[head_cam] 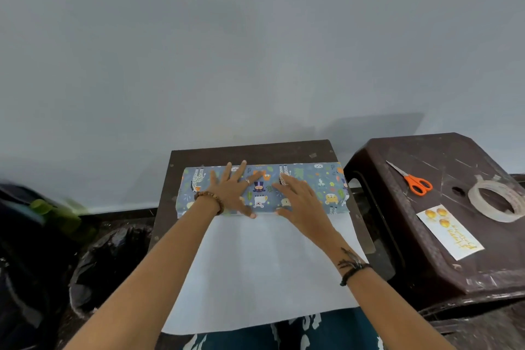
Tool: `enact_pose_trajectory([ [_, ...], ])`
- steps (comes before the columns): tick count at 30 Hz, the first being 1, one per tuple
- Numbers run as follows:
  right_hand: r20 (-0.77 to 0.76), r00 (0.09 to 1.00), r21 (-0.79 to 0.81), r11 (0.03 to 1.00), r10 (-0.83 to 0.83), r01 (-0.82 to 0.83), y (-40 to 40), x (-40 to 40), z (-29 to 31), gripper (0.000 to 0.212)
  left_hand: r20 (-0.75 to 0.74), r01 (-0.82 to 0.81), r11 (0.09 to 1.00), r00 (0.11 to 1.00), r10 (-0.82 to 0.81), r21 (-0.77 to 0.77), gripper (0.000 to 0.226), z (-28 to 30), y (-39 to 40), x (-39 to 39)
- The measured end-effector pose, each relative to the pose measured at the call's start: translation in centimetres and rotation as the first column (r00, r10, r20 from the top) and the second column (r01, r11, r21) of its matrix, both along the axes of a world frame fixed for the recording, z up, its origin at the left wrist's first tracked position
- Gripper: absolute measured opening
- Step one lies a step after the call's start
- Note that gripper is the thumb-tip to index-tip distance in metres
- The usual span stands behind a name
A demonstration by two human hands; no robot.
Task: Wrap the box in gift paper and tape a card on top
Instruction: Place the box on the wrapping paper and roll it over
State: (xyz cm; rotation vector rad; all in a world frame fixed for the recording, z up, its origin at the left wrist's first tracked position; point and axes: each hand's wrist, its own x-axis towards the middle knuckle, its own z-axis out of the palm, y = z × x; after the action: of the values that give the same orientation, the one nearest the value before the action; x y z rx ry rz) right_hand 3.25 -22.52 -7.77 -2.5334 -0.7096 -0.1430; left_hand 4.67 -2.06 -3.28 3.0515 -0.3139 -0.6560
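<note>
Animal-print gift paper (318,182) folded over box, card (450,231) well apart

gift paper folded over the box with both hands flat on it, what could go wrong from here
1. The tape roll lies on the stool to the right. Both the left hand and the right hand press the gift paper flat, so lifting one to fetch tape may let the fold spring open.
2. The white sheet hangs off the table's near edge over the lap; a tug could shift or crease it.
3. The card and scissors sit near the stool's edges and could get knocked off.
</note>
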Motion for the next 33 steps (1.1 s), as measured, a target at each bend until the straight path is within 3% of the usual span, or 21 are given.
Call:
enact_pose_trajectory([
  [2, 0.037, 0.999, -0.058, 0.998, 0.003, -0.001, -0.3, 0.9, -0.8, 0.060, 0.004, -0.033, 0.999, 0.999, 0.033, 0.000, 0.105, -1.0, 0.1, -0.1],
  [7, 0.023, 0.998, -0.004, 0.998, -0.061, 0.061, 0.6, 2.5, -0.3, 0.060, 0.144, -0.148, 0.987, 0.980, 0.139, 0.058, 0.098, -1.5, -1.3, -0.1],
  [10, 0.026, 0.998, -0.047, 0.997, -0.055, 0.056, 0.7, 3.0, 0.1, 0.060, 0.362, -0.150, 0.981, 0.927, 0.097, 0.122, 0.086, -2.3, -3.3, -1.8],
  [11, 0.020, 0.999, -0.062, 0.997, -0.047, 0.048, 0.7, 3.1, 0.2, 0.060, 0.467, -0.140, 0.984, 0.881, 0.073, 0.112, 0.088, -3.0, -4.0, -2.7],
  [13, 0.013, 1.000, -0.100, 0.995, -0.028, 0.029, 0.6, 3.3, 0.5, 0.061, 0.515, -0.162, 0.985, 0.840, 0.171, -0.061, 0.107, -4.1, -5.2, -4.6],
  [14, 0.011, 1.000, -0.118, 0.993, -0.022, 0.023, 0.6, 3.3, 0.7, 0.062, 0.471, -0.193, 0.963, 0.843, 0.260, -0.187, 0.117, -4.7, -5.7, -5.5],
  [16, 0.001, 1.000, -0.143, 0.989, -0.027, 0.027, 0.8, 3.3, 1.1, 0.063, 0.268, -0.372, 0.833, 0.823, 0.500, -0.410, 0.120, -5.4, -6.7, -6.9],
  [17, -0.003, 0.999, -0.151, 0.988, -0.035, 0.034, 0.9, 3.2, 1.2, 0.063, 0.148, -0.476, 0.762, 0.799, 0.583, -0.439, 0.115, -5.5, -7.2, -7.7],
  [19, 0.014, 0.999, -0.182, 0.982, -0.040, 0.042, 1.2, 2.8, 1.5, 0.064, 0.064, -0.559, 0.718, 0.769, 0.636, -0.415, 0.111, -5.7, -7.6, -8.8],
  [24, 0.066, 0.997, -0.408, 0.911, -0.042, 0.065, 2.6, 1.8, 2.1, 0.066, -0.106, -0.517, 0.813, 0.855, 0.508, -0.268, 0.104, -4.8, -6.7, -9.5],
  [33, -0.020, 1.000, -0.418, 0.909, -0.015, 0.006, 3.8, 1.5, 1.6, 0.061, -0.135, -0.457, 0.865, 0.889, 0.437, -0.209, 0.102, -4.8, -5.6, -10.5],
])
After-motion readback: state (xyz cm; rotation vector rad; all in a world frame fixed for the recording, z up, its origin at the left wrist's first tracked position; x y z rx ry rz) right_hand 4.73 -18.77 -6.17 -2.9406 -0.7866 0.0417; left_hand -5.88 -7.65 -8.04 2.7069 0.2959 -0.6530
